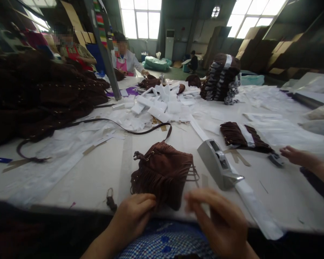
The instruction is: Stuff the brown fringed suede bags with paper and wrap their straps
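Observation:
A dark brown fringed suede bag [167,165] lies on the table in front of me, its long strap [140,133] running back to the left. My left hand [136,214] has its fingers closed at the bag's near left edge; the fingertips are partly hidden. To the right of the bag is my right hand [218,217], its fingertips blurred, with the thumb and fingers apart and nothing seen between them. A grey tape dispenser [218,163] stands beyond it on a white strip. By my left hand lies a small dark tassel [111,200].
Brown bags [43,93] are heaped at left, beside a metal post [109,54]. White paper packets [162,102] cover the middle back. A banded bag [244,136] lies at right, near another person's hand [297,157]. Behind stands a stack of bundled bags [221,77]. Co-workers sit across.

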`<state>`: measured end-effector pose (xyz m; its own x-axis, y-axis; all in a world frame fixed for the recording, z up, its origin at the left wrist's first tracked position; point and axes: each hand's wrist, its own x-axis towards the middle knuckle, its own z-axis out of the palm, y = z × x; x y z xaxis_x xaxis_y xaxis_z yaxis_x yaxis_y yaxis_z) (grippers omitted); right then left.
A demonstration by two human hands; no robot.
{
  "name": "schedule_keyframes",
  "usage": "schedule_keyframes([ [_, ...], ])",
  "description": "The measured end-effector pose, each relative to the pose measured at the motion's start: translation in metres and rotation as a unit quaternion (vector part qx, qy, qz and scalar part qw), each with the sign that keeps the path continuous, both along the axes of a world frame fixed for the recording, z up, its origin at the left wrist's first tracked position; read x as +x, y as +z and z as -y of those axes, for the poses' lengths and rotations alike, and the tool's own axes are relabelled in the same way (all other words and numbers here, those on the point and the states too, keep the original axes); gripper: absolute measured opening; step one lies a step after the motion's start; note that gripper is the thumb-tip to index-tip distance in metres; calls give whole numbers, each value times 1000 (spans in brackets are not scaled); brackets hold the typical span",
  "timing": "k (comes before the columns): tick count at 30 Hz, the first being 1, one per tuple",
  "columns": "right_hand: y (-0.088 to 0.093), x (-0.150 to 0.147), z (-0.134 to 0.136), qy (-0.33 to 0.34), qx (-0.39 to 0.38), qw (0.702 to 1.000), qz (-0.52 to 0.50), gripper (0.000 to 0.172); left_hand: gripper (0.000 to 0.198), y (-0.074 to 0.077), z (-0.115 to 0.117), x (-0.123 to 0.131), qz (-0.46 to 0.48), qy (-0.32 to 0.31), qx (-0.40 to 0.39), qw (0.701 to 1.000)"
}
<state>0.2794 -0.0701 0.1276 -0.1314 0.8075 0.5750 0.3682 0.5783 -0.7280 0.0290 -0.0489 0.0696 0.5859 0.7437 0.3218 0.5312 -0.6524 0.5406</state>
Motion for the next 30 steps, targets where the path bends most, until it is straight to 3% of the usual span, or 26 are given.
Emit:
schedule_keyframes([
  [2,0,-11,18,136,-206,969,-24,27,31,-1,4,-4,14,9,-6,1000],
  [4,-5,-15,20,165,-352,922,1,33,30,0,5,-7,28,19,-14,999],
  [5,-9,-15,15,148,-379,913,16,38,29,1,4,-6,35,18,-18,999],
  [9,-28,0,-19,0,-308,950,49,57,26,1,-8,15,53,25,9,998],
  [12,-41,11,-38,-83,-286,954,41,49,25,-4,-18,42,44,39,78,995],
  [18,-67,11,-41,-57,-341,934,-86,41,34,-24,-14,71,-6,-34,145,989],
  [21,-74,10,-39,-13,-393,889,-234,40,42,-35,-5,63,22,-54,132,990],
  [24,-75,13,-37,29,-425,845,-322,39,40,-35,1,48,82,13,42,996],
  [26,-74,15,-35,39,-426,833,-352,35,33,-30,-1,42,140,89,-73,983],
  [28,-74,16,-33,50,-424,820,-382,32,30,-22,-7,43,211,143,-208,944],
  [30,-75,16,-30,63,-430,804,-405,31,40,-14,-16,53,274,144,-347,885],
])
